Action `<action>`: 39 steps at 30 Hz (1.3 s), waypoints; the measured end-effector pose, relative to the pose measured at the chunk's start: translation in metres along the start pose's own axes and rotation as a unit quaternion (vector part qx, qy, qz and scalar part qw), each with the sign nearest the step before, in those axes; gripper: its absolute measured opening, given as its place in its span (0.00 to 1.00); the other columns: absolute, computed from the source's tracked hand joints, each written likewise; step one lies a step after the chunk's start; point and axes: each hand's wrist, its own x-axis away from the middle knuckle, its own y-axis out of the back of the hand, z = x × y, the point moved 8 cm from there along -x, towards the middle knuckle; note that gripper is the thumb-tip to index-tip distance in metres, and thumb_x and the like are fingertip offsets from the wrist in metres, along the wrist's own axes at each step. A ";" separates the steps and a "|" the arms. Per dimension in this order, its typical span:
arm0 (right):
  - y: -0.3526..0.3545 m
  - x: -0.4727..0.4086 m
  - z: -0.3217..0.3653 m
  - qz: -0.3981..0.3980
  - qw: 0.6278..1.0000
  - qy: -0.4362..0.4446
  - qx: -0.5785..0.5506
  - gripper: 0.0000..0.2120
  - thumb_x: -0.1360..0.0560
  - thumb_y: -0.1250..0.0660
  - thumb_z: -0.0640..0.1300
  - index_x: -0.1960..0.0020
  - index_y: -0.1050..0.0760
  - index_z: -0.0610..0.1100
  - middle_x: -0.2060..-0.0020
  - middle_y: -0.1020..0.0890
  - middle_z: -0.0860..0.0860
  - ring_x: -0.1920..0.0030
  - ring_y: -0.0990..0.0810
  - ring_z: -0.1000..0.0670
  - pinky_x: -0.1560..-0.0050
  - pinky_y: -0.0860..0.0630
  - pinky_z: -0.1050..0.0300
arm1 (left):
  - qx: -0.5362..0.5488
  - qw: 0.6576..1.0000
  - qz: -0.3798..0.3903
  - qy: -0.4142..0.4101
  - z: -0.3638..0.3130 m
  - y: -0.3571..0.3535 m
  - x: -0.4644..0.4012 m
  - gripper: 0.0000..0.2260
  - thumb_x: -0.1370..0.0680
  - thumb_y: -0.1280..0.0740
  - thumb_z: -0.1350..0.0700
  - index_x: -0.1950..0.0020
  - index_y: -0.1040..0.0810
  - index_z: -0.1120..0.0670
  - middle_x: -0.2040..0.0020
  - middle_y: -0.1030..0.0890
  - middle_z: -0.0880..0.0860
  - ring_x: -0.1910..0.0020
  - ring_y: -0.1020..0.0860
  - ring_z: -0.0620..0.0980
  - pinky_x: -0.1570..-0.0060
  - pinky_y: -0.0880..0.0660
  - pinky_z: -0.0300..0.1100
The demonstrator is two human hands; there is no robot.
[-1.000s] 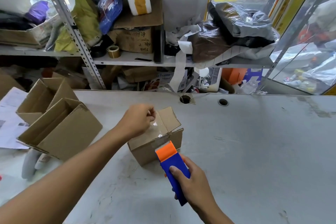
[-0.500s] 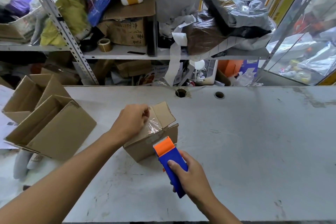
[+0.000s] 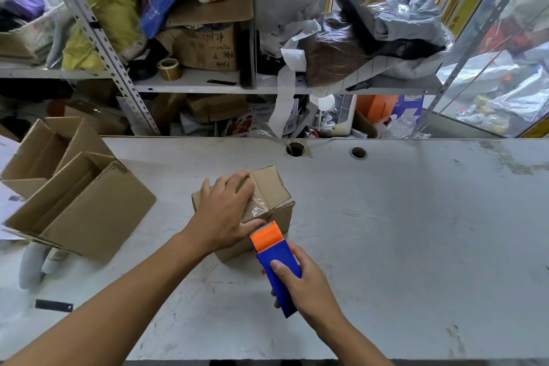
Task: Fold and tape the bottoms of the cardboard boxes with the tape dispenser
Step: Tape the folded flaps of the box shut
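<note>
Left hand (image 3: 225, 211) is pressing flat on box (image 3: 274, 196), smoothing tape (image 3: 255, 206); right hand (image 3: 300, 282) is gripping dispenser (image 3: 274, 261) at the edge. Strip looks uncut; two boxes (image 3: 74, 196) are lying open, seemingly untaped.

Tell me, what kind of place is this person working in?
Probably a small packing or shipping area. A hand presses a cardboard box while the other holds a tape dispenser, open boxes wait on the worktable, and cluttered shelves hold parcels.
</note>
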 end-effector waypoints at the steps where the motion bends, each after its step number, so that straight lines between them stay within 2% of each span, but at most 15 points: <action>1: -0.001 -0.001 0.000 0.006 1.000 0.000 -0.001 0.15 0.21 0.32 0.50 0.35 0.28 0.57 0.51 0.16 0.47 0.62 0.16 0.47 0.63 0.16 0.53 | 0.003 1.000 -0.012 -0.003 0.000 0.001 -0.001 0.29 0.31 0.41 0.29 0.40 0.30 0.48 0.25 0.34 0.50 0.32 0.31 0.58 0.35 0.35 0.64; 3: -0.002 -0.002 0.001 0.022 1.000 0.000 0.002 0.18 0.21 0.31 0.50 0.33 0.29 0.57 0.51 0.17 0.46 0.62 0.16 0.47 0.62 0.16 0.54 | 0.005 1.000 -0.029 -0.009 0.001 0.001 0.000 0.28 0.31 0.41 0.30 0.41 0.29 0.48 0.26 0.33 0.51 0.33 0.30 0.57 0.41 0.33 0.58; 5: -0.002 -0.003 0.004 0.026 1.000 0.002 0.017 0.17 0.21 0.31 0.49 0.34 0.29 0.58 0.51 0.17 0.47 0.62 0.16 0.47 0.62 0.16 0.55 | 0.007 0.999 -0.035 -0.016 0.002 -0.001 0.000 0.27 0.30 0.40 0.30 0.41 0.28 0.48 0.26 0.32 0.51 0.33 0.30 0.57 0.43 0.33 0.56; 8: 0.003 -0.003 0.002 0.017 0.999 -0.010 0.034 0.14 0.21 0.32 0.49 0.37 0.27 0.58 0.51 0.16 0.47 0.61 0.16 0.47 0.63 0.16 0.54 | 0.009 0.999 -0.041 -0.020 0.002 -0.001 0.000 0.25 0.29 0.40 0.31 0.42 0.28 0.48 0.26 0.32 0.51 0.33 0.30 0.56 0.43 0.33 0.55; 11: 0.009 0.004 -0.009 0.016 0.999 -0.034 0.038 0.11 0.21 0.33 0.49 0.39 0.25 0.53 0.53 0.14 0.47 0.63 0.16 0.48 0.63 0.15 0.50 | 0.013 0.998 -0.049 -0.022 0.003 0.000 0.001 0.24 0.29 0.40 0.31 0.44 0.28 0.47 0.26 0.32 0.51 0.32 0.30 0.56 0.43 0.34 0.55; 17: 0.016 0.012 -0.013 -0.004 0.997 -0.053 0.062 0.08 0.20 0.34 0.51 0.42 0.23 0.53 0.56 0.13 0.48 0.66 0.17 0.49 0.66 0.16 0.53 | 0.013 0.999 -0.048 -0.017 0.006 -0.002 -0.001 0.25 0.29 0.40 0.30 0.43 0.27 0.47 0.26 0.32 0.51 0.32 0.31 0.56 0.43 0.33 0.55; 20: 0.019 0.018 -0.018 -0.005 0.993 -0.082 0.084 0.07 0.21 0.34 0.51 0.44 0.22 0.51 0.58 0.13 0.48 0.68 0.17 0.49 0.65 0.15 0.49 | 0.013 0.998 -0.051 -0.018 0.006 0.000 -0.001 0.25 0.28 0.41 0.30 0.42 0.27 0.47 0.26 0.32 0.51 0.31 0.31 0.56 0.43 0.33 0.55; 24: 0.014 0.012 -0.006 -0.004 0.992 -0.087 0.090 0.02 0.21 0.33 0.48 0.49 0.23 0.51 0.58 0.14 0.43 0.68 0.19 0.50 0.67 0.17 0.54 | 0.007 0.998 -0.059 -0.017 0.004 0.002 0.000 0.28 0.30 0.40 0.29 0.42 0.28 0.48 0.27 0.31 0.52 0.34 0.29 0.58 0.42 0.33 0.58; 26: 0.008 0.006 0.001 0.001 0.990 -0.083 0.111 0.01 0.21 0.33 0.49 0.50 0.24 0.53 0.57 0.14 0.43 0.67 0.18 0.50 0.65 0.16 0.53 | -0.019 0.999 -0.046 -0.014 0.005 -0.002 -0.001 0.32 0.35 0.37 0.27 0.42 0.30 0.49 0.27 0.33 0.52 0.36 0.28 0.59 0.39 0.32 0.63; 28: 0.005 0.001 0.003 -0.003 0.988 -0.084 0.130 0.05 0.22 0.33 0.50 0.47 0.23 0.52 0.59 0.14 0.43 0.67 0.17 0.47 0.61 0.14 0.47 | -0.041 0.998 -0.043 -0.011 0.003 -0.005 -0.002 0.35 0.37 0.32 0.28 0.42 0.31 0.51 0.28 0.33 0.53 0.38 0.27 0.61 0.40 0.31 0.66; 31: 0.006 -0.007 0.006 -0.018 0.982 -0.090 0.166 0.11 0.27 0.33 0.54 0.46 0.23 0.54 0.59 0.14 0.46 0.61 0.13 0.43 0.55 0.15 0.41 | -0.036 0.997 -0.065 -0.011 0.000 -0.004 -0.002 0.30 0.35 0.37 0.30 0.44 0.31 0.51 0.29 0.34 0.53 0.41 0.26 0.61 0.47 0.30 0.59; 34: 0.005 -0.019 0.018 -0.014 0.975 -0.106 0.192 0.07 0.26 0.32 0.53 0.50 0.24 0.54 0.59 0.15 0.47 0.60 0.12 0.43 0.53 0.15 0.41 | -0.034 0.996 -0.080 -0.013 -0.001 -0.001 -0.002 0.27 0.31 0.34 0.31 0.45 0.31 0.50 0.30 0.33 0.52 0.43 0.26 0.60 0.51 0.30 0.55; 39: -0.006 -0.052 0.028 -0.006 0.951 -0.173 0.255 0.14 0.27 0.28 0.49 0.49 0.30 0.44 0.46 0.17 0.41 0.48 0.15 0.38 0.44 0.17 0.42 | -0.039 0.997 -0.062 -0.013 -0.007 -0.002 -0.001 0.27 0.31 0.34 0.32 0.43 0.31 0.49 0.30 0.33 0.51 0.45 0.27 0.58 0.51 0.33 0.53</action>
